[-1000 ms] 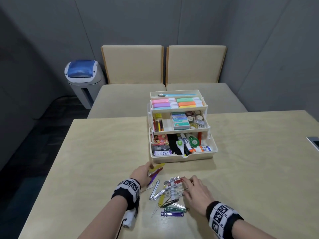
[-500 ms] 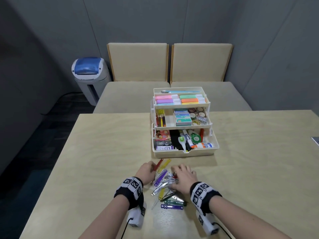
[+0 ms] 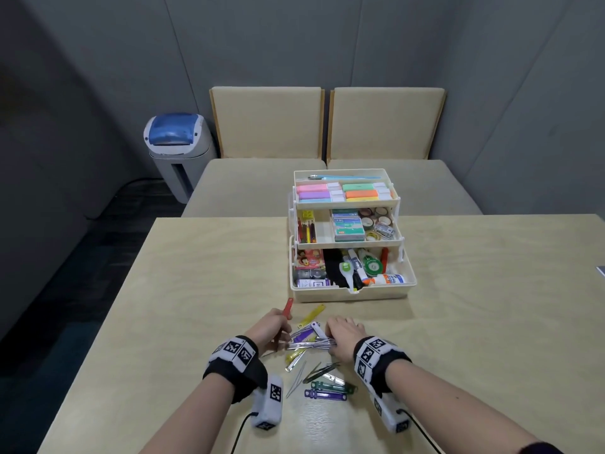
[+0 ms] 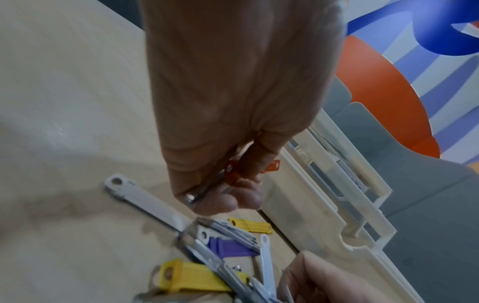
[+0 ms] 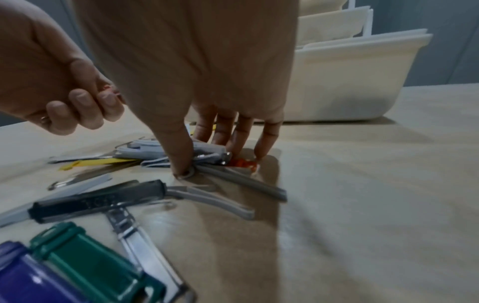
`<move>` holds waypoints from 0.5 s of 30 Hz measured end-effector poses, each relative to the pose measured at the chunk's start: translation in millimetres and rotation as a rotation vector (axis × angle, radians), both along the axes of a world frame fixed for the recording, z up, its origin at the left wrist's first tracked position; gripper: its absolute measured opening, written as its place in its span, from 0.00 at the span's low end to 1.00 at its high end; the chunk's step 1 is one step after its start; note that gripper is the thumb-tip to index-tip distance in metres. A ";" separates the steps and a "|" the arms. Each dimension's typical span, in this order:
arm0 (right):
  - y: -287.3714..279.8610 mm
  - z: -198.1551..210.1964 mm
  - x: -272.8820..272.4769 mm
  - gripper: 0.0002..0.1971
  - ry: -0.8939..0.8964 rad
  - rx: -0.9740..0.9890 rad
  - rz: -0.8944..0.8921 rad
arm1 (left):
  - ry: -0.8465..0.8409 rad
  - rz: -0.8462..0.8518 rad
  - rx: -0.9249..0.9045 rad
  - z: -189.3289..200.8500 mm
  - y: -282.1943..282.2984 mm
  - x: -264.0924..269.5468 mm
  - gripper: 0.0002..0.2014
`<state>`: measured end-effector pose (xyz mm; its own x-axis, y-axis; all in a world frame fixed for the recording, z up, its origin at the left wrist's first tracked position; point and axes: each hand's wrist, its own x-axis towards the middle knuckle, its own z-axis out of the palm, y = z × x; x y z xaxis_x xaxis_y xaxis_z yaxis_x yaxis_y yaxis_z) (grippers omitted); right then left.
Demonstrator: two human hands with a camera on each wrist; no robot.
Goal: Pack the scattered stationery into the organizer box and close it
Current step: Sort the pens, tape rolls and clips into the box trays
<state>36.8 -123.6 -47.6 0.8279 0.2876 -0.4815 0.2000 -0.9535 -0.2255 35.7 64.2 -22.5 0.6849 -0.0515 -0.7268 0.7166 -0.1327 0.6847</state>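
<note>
L hand grips red fastener; R hand pinches fastener bundle.

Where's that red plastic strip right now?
In the head view the red strip is held in the left hand, left of the clip pile, poking up toward the organizer box.

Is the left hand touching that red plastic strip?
Touching. The left wrist view shows the left hand with fingers curled round the red plastic strip.
</note>
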 end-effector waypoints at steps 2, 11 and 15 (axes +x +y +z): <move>1.0 1.1 3.2 0.19 0.035 -0.002 0.014 | -0.007 -0.012 -0.003 1.4 0.3 1.9 0.03; -6.8 4.6 12.4 0.19 0.172 0.031 -0.035 | -0.132 0.004 -0.017 0.0 2.9 -1.4 0.12; -18.8 8.8 11.9 0.13 0.231 0.108 -0.111 | -0.107 0.008 -0.047 -1.7 3.3 -2.6 0.10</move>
